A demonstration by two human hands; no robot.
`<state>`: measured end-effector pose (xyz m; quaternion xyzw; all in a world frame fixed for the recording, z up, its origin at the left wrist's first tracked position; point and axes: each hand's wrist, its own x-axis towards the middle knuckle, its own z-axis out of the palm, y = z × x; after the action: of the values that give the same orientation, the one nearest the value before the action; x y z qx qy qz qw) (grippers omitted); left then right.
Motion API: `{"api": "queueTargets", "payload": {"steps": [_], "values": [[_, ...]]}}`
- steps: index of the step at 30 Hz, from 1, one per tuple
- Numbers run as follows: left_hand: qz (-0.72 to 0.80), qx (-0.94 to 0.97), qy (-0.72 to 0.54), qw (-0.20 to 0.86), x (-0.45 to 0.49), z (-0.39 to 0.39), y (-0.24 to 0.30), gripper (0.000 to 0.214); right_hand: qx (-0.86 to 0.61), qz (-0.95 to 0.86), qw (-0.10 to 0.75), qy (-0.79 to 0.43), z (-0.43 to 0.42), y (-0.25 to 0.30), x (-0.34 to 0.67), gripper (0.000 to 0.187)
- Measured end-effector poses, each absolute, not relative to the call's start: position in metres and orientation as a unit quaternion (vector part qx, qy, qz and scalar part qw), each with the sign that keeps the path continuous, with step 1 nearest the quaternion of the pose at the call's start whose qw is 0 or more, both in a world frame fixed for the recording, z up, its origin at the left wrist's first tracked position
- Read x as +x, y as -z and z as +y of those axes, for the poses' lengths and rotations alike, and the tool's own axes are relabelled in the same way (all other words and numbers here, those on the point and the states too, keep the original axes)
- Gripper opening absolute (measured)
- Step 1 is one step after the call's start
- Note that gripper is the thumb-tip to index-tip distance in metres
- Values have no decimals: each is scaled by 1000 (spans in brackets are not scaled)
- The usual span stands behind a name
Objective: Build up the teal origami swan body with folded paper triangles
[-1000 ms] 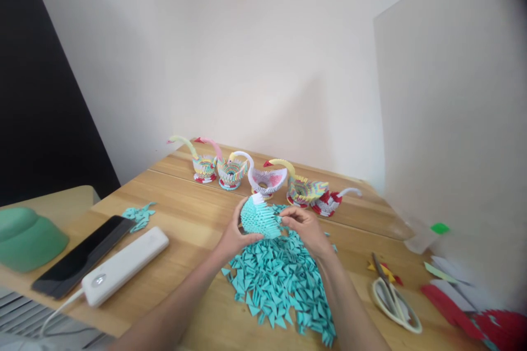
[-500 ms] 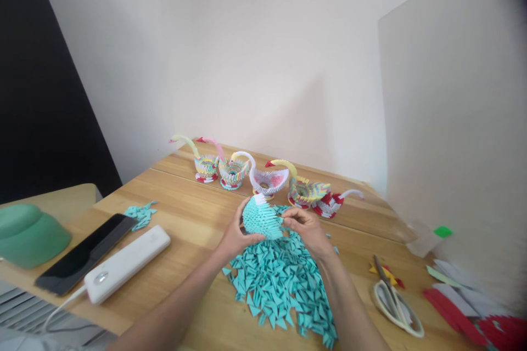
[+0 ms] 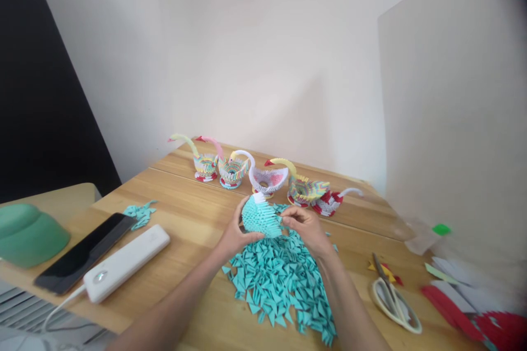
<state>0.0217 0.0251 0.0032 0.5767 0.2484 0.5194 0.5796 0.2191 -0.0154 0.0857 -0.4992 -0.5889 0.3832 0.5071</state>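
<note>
A half-built teal paper model [image 3: 260,218] with a white tip is held above the wooden table [image 3: 197,214]. My left hand [image 3: 235,236] grips its left side with curled fingers. My right hand [image 3: 305,228] pinches its right edge, fingers closed. Below both hands lies a big heap of teal folded paper triangles [image 3: 280,279]. Behind stand several finished paper swans [image 3: 263,178] in a row.
A white power bank [image 3: 125,263] with a cable and a black phone [image 3: 84,260] lie at the left, beside a green cap [image 3: 28,233]. A small teal pile [image 3: 141,213] sits nearby. Scissors [image 3: 393,299], red paper [image 3: 473,318] and a white board [image 3: 453,115] are at the right.
Nothing has moved apart from a slight shift of the camera; both hands keep their hold on the teal model.
</note>
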Motion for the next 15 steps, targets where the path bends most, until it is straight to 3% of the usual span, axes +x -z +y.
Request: {"api": "queueTargets", "payload": {"steps": [15], "values": [[248,554,-525,597,23,27,-3,110,-511,-593,495,-377,-16,-82,221,25]]}}
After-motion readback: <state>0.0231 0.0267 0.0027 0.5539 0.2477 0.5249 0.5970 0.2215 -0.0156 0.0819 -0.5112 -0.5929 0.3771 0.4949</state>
